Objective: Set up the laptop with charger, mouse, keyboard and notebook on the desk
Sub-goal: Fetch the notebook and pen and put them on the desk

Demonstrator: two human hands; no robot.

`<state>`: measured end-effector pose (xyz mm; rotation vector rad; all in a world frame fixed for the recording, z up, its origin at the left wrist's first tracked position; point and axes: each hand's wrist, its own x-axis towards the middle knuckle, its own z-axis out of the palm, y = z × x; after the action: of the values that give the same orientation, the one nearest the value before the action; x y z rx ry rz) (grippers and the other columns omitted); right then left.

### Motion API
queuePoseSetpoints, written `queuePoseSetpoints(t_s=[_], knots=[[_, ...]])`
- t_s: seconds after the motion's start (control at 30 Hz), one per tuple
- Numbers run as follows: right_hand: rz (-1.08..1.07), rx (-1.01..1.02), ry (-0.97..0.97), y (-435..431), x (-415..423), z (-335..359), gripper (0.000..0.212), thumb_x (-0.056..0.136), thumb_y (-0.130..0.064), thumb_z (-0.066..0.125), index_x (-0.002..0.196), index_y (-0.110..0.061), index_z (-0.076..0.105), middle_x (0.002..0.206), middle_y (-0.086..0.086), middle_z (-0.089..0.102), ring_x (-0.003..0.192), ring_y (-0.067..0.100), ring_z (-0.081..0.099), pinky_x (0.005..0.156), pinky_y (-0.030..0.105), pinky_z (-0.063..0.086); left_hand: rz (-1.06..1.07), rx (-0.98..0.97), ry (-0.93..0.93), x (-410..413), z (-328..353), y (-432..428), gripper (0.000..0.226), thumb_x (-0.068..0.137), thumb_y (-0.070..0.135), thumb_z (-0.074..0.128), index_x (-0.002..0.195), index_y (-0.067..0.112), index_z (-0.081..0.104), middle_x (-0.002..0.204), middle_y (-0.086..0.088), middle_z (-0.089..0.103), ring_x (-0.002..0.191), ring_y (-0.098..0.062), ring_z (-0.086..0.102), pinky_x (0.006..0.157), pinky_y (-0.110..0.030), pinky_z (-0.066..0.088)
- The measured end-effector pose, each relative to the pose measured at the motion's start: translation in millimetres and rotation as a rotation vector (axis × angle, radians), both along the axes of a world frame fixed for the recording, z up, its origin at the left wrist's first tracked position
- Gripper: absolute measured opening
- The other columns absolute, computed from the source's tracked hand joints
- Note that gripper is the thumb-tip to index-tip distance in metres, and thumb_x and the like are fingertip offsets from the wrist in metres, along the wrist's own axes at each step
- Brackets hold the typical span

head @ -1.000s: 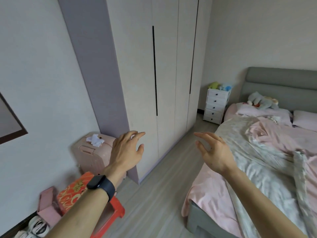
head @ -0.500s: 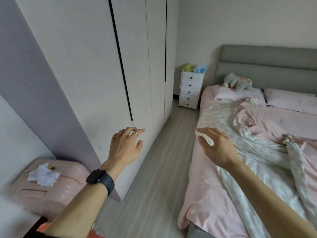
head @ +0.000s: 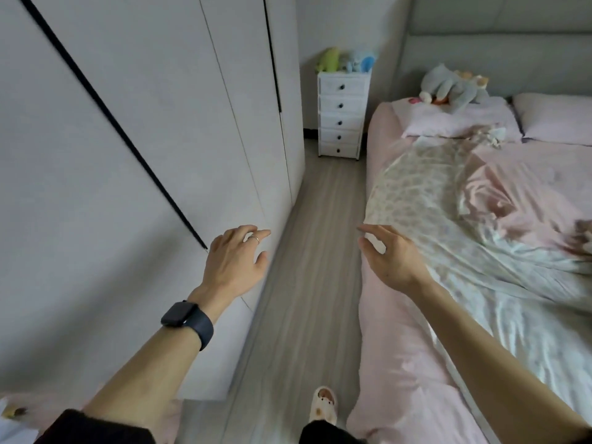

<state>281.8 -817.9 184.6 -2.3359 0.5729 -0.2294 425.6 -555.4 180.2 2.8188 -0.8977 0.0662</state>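
No laptop, charger, mouse, keyboard, notebook or desk is in view. My left hand is held out in front of the wardrobe's lower corner, fingers spread, holding nothing; a dark watch sits on its wrist. My right hand reaches forward over the left edge of the bed, fingers apart and empty.
A tall pale wardrobe fills the left side. A bed with pink sheets and a rumpled quilt lies on the right. A narrow strip of wood floor runs between them to a white drawer unit. My slippered foot is on the floor.
The view has swung right and moved forward along the wardrobe. The pink suitcase and red stool have slid out of view at lower left. Both hands stay open in front.
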Motion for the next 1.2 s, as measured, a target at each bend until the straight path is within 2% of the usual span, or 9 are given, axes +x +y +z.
queuePoseSetpoints(t_s=[0.17,0.37,0.67,0.8,1.1,1.2], knots=[[-0.020,0.032,0.048,-57,92,-1,0.033,0.100,-0.033,0.054,0.131,-0.030,0.064,0.135,-0.002,0.061,0.120,0.021,0.058,0.097,0.025,0.040,-0.039,0.050,0.061,92,-8,-67,0.045,0.093,0.031,0.056,0.138,0.029,0.055,0.139,0.004,0.052,0.126,-0.023,0.048,0.106,-0.040,0.035],[-0.040,0.030,0.063,-122,195,0,0.034,0.100,-0.035,0.053,0.132,-0.031,0.063,0.137,-0.004,0.059,0.125,0.018,0.055,0.104,0.030,0.042,-0.103,0.048,0.114,204,-16,-153,0.045,0.095,0.033,0.052,0.140,0.030,0.052,0.139,0.005,0.051,0.127,-0.024,0.047,0.106,-0.040,0.035],[-0.125,0.040,0.121,-245,376,-9,0.033,0.100,-0.036,0.054,0.131,-0.034,0.063,0.137,-0.006,0.059,0.123,0.016,0.056,0.096,0.021,0.038,-0.236,0.077,0.196,406,-52,-298,0.044,0.095,0.034,0.049,0.139,0.029,0.052,0.139,0.006,0.050,0.126,-0.023,0.047,0.104,-0.038,0.035],[-0.178,0.004,0.057,-308,455,8,0.032,0.099,-0.032,0.056,0.130,-0.031,0.065,0.135,-0.008,0.061,0.122,0.010,0.056,0.093,0.013,0.032,-0.273,0.072,0.195,488,-50,-371,0.045,0.095,0.037,0.049,0.139,0.028,0.052,0.140,0.005,0.050,0.127,-0.023,0.047,0.105,-0.039,0.037],[-0.200,0.035,0.143,-448,611,-17,0.035,0.100,-0.038,0.053,0.133,-0.033,0.062,0.137,-0.005,0.059,0.122,0.015,0.057,0.098,0.023,0.039,-0.323,0.107,0.217,648,-60,-517,0.046,0.094,0.035,0.049,0.139,0.029,0.051,0.137,0.006,0.051,0.124,-0.023,0.049,0.102,-0.040,0.040],[-0.183,0.017,0.136,-502,668,-26,0.035,0.100,-0.036,0.054,0.133,-0.031,0.062,0.138,-0.004,0.060,0.121,0.017,0.058,0.094,0.018,0.035,-0.298,0.115,0.200,704,-66,-564,0.046,0.094,0.035,0.048,0.140,0.029,0.051,0.139,0.004,0.051,0.124,-0.024,0.050,0.101,-0.041,0.041]])
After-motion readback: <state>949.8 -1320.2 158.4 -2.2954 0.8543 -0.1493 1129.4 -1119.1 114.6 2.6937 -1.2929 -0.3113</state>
